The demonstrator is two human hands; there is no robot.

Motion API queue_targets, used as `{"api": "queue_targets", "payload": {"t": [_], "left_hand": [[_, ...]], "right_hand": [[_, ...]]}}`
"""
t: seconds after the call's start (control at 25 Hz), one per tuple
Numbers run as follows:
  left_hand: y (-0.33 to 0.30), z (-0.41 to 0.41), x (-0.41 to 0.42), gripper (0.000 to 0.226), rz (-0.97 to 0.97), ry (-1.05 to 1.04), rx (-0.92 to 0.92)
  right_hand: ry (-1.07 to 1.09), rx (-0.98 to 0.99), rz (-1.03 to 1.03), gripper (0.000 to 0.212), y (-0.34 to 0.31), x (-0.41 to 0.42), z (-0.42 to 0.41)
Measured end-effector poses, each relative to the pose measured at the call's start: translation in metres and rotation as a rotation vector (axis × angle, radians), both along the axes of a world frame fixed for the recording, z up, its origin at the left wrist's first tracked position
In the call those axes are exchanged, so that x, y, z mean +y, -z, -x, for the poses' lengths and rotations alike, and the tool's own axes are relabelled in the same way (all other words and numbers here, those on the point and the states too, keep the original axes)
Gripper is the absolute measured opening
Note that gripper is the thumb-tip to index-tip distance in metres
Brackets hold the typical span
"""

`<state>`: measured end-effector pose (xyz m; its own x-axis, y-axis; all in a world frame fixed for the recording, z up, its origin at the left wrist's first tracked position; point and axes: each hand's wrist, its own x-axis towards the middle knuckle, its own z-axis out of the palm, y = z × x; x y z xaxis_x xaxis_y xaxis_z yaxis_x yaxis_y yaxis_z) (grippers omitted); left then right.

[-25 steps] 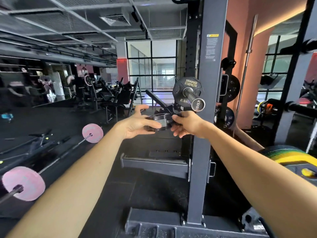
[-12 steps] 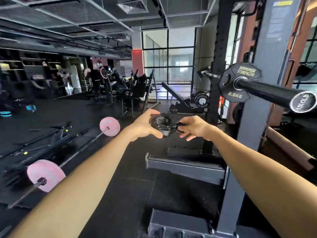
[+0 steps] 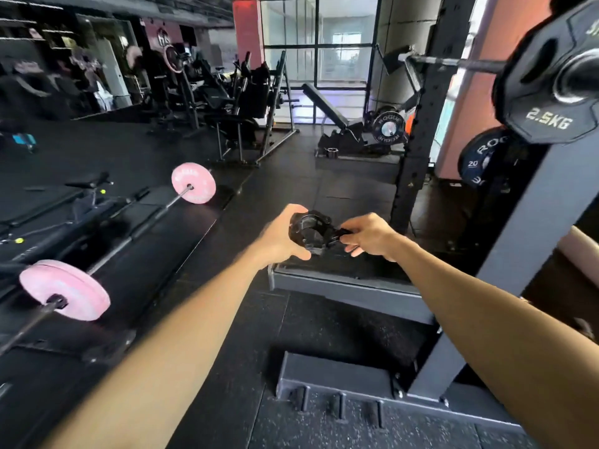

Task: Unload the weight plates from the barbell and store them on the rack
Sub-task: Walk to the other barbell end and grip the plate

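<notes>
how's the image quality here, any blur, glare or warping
Head view: wide-angle warping bends the rack post and stretches the 2.5 kg plate at the right edge; the window behind is blown out with daylight; the forearms and the near pink plate are smeared by motion; the collar, gripped by the left hand and right hand, stays fairly sharp.

Both hands have come away from the end of the racked barbell (image 3: 453, 62), carrying the black collar clamp (image 3: 309, 231) lower and off to the left, out over the floor (image 3: 201, 319). The left hand (image 3: 280, 236) now wraps the clamp's ring from the side, and the right hand (image 3: 369, 236) pinches its lever. The 2.5 kg plate (image 3: 547, 102) now sits up at the top right, well apart from the hands.
</notes>
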<state>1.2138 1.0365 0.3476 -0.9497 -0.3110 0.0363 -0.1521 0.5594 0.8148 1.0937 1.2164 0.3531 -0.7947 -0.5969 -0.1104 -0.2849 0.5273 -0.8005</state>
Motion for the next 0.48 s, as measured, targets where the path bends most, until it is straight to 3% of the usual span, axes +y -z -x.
{"api": "queue_targets", "payload": {"t": [0.48], "left_hand": [[0.166,0.159,-0.047,0.085,0.001,0.036,-0.299]], "right_hand": [[0.104,-0.268,-0.226,0.031,0.169,-0.056,0.15]]}}
